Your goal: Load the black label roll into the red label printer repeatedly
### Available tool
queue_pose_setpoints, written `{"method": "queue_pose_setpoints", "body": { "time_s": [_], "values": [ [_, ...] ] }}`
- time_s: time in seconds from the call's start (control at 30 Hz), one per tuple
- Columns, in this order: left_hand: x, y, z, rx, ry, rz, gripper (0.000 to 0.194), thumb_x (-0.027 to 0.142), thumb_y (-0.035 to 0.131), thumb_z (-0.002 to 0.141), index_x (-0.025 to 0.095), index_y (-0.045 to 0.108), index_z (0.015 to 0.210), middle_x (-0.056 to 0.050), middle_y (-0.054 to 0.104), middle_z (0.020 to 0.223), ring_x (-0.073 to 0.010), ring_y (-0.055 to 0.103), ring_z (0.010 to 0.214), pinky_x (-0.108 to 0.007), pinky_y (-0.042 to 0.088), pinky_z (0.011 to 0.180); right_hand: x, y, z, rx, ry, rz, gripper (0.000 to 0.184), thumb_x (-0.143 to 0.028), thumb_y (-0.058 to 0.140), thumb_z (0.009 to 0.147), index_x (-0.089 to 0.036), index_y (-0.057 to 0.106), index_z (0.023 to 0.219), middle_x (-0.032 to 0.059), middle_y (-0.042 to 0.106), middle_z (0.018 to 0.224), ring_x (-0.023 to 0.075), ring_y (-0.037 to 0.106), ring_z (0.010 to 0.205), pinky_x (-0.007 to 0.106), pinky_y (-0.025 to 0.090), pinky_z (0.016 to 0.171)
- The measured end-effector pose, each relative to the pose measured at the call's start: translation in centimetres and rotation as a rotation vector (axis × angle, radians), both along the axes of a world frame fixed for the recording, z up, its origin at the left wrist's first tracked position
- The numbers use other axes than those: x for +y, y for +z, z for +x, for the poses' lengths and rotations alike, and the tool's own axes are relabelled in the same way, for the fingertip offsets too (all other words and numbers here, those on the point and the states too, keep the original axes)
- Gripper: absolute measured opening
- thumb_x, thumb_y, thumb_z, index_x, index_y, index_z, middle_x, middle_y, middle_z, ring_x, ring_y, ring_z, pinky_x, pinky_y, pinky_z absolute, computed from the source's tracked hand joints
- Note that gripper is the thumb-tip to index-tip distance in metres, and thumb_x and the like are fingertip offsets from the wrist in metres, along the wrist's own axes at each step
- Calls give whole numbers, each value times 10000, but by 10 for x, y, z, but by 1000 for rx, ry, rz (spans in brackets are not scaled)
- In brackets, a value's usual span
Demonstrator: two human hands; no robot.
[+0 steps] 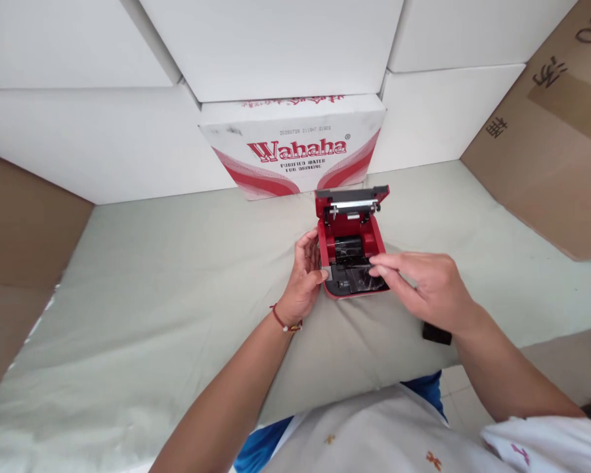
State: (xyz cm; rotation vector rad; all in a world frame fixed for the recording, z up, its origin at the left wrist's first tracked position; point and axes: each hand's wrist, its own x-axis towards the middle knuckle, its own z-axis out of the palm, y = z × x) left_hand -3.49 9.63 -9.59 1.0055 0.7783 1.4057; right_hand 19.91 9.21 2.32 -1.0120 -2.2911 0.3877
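A small red and black printer (379,244) sits on the cloth with its lid (352,194) raised. Inside lies a shiny black roll (349,247), and glossy black film (367,280) covers part of the front. Wrapped around the printer's left side, my left hand (305,276) rests its thumb on the grey front corner. My right hand (423,282) comes in from the right, thumb and forefinger pinched at the film's right edge. A thin dark line runs left from those fingertips; whether it is the film's edge or a separate piece is unclear.
Behind the printer stands a white and red Wahaha water carton (300,154), backed by stacked white boxes (285,46). Brown cardboard boxes (546,171) flank the pale green cloth (152,282). A small black object (437,333) lies by my right wrist, near the front edge.
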Motion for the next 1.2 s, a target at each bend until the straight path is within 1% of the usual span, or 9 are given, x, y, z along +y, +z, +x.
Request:
{"method": "queue_pose_setpoints", "body": {
  "time_s": [0.17,0.27,0.37,0.57,0.67,0.77,0.87,1.03,1.2],
  "values": [
    [2,-3,3,-104,-16,-2,772,445,899,762,358,507,1422,-41,468,1656,-298,382,1594,-472,317,1321,49,27,-39,-580,-76,-177,260,-209,574,1026,-220,777,1188,78,833,1176,286,792,1022,360,568,792],
    [5,-7,2,-122,-23,6,793,439,912,733,354,513,1413,-43,479,1635,-304,377,1590,-478,309,1317,69,27,-67,-876,-123,-226,268,-184,596,972,-200,769,1175,133,823,1155,334,776,1025,366,523,729],
    [6,-10,2,-118,-21,4,814,440,915,717,349,507,1415,-47,479,1626,-309,373,1588,-486,292,1323,78,20,-83,-976,-136,-251,225,-152,607,931,-167,777,1078,176,815,1112,354,771,1020,367,504,708],
    [6,-9,2,-132,-37,0,813,422,905,716,340,491,1411,-52,471,1628,-305,382,1578,-489,302,1315,53,32,-58,-765,-159,-216,307,-263,612,971,-183,728,1244,156,765,1259,338,750,1026,387,526,761],
    [6,-8,1,-134,-41,-6,790,409,895,731,345,495,1409,-48,462,1640,-301,375,1583,-486,309,1312,27,52,-16,-406,-154,-266,325,-421,608,1006,-230,720,1244,75,786,1025,246,726,813,353,533,713],
    [6,-8,0,-133,-37,-11,796,418,904,723,347,505,1409,-46,461,1642,-302,367,1589,-485,302,1319,6,58,33,-189,-314,-377,476,-666,617,966,-274,735,1209,-5,685,716,188,592,544,320,465,529],
    [6,-8,-1,-128,-41,-17,819,443,916,715,349,511,1421,-48,466,1642,-310,377,1583,-496,307,1320,-2,36,71,-198,-441,-447,512,-690,644,925,-255,752,1172,-14,647,633,185,549,493,318,426,480],
    [6,-7,-2,-110,-31,-9,813,469,929,713,357,528,1411,-42,488,1628,-309,403,1569,-480,348,1293,-4,-23,80,-210,-327,-610,450,-617,628,928,-241,774,1127,66,803,971,224,680,698,370,553,649],
    [5,-3,-1,-125,-20,-23,780,441,938,704,356,564,1384,-31,516,1603,-292,422,1556,-442,385,1263,1,-37,82,-166,-551,-453,479,-593,571,961,-241,781,1208,81,810,1018,234,686,722,399,556,724]
  ]
}}
